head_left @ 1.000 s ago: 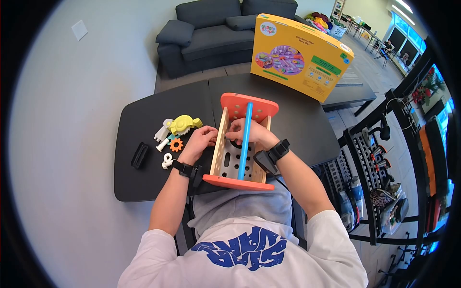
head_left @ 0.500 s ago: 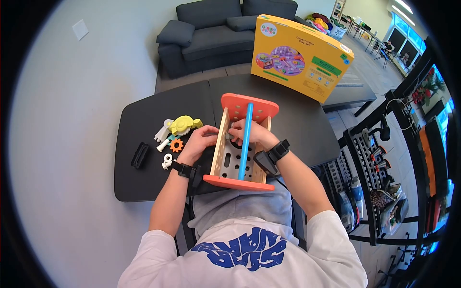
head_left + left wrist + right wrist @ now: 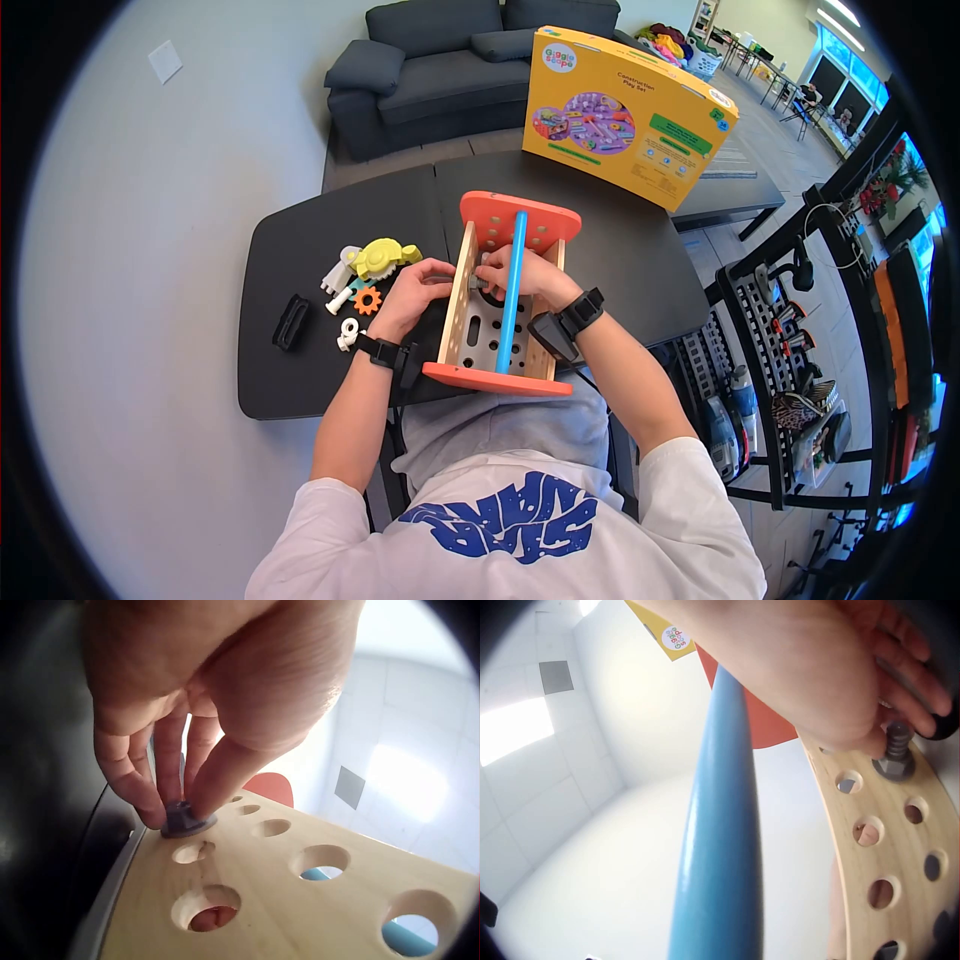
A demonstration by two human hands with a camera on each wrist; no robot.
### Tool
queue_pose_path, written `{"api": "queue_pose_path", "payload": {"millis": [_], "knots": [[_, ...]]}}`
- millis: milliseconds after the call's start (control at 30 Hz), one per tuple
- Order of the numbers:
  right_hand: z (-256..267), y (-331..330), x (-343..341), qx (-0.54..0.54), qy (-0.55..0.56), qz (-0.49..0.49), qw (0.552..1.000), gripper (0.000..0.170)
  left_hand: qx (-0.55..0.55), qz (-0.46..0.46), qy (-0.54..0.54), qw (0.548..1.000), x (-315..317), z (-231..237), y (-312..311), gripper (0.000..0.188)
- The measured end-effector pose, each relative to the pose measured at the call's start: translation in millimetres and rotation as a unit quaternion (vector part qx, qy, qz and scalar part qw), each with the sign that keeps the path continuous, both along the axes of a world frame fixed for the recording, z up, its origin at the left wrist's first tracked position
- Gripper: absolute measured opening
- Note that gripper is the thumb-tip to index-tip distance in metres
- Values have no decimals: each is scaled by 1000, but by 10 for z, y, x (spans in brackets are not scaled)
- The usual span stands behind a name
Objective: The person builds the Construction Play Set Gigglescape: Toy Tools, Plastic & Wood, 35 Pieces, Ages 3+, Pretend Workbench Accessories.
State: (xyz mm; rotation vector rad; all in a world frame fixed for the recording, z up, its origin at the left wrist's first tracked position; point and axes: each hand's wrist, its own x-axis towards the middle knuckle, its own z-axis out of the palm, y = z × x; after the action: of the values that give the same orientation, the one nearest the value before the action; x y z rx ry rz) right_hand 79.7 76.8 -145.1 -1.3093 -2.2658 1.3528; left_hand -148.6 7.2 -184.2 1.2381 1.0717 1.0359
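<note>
My left hand (image 3: 408, 298) is at the outer side of the wooden panel (image 3: 458, 305) of a toolbox with red ends (image 3: 497, 380) and a blue bar (image 3: 512, 290). Its fingertips pinch a dark grey piece (image 3: 182, 821) lying against the holed panel (image 3: 262, 900) in the left wrist view. Inside the box, my right hand (image 3: 525, 277) reaches under the bar. In the right wrist view its thumb and fingers (image 3: 911, 682) are bent around a grey threaded bolt (image 3: 898, 739), which stands out from a hexagonal nut (image 3: 894, 766) at the panel. Some fingertip contact is hidden.
Left of the box lie a yellow toy piece (image 3: 379, 260), an orange gear (image 3: 367, 300), white parts (image 3: 348, 334) and a black holder (image 3: 291, 323). A yellow carton (image 3: 625, 115) stands at the table's back. Black shelving (image 3: 775, 370) is on the right.
My right fingers have shifted slightly inside the box, and a bit of grey shows beside them. My left fingers have moved a little at the panel. The box is nearly still.
</note>
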Motion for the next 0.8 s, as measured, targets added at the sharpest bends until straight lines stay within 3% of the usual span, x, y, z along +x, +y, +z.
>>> {"api": "queue_pose_path", "payload": {"millis": [67,133,267,567,633,700,800], "knots": [[23,-25,4,-4,24,-4,1000,36,3,0,-3,1000,12,16,2,21],[54,-40,7,6,12,9,1000,36,-76,58,-79,992,39,20,9,21],[58,-37,28,56,-4,54,997,35,-112,44,-21,992,22,-36,44,22],[45,-44,3,3,19,24,1000,36,24,-1,-3,1000,19,12,2,24],[40,-68,-7,1,34,2,999,36,-68,33,-74,994,43,25,4,23],[59,-84,-3,-1,49,-20,999,36,-96,37,-68,992,68,41,14,23],[72,-58,21,33,36,49,998,34,-104,38,-57,992,76,1,20,23]]}}
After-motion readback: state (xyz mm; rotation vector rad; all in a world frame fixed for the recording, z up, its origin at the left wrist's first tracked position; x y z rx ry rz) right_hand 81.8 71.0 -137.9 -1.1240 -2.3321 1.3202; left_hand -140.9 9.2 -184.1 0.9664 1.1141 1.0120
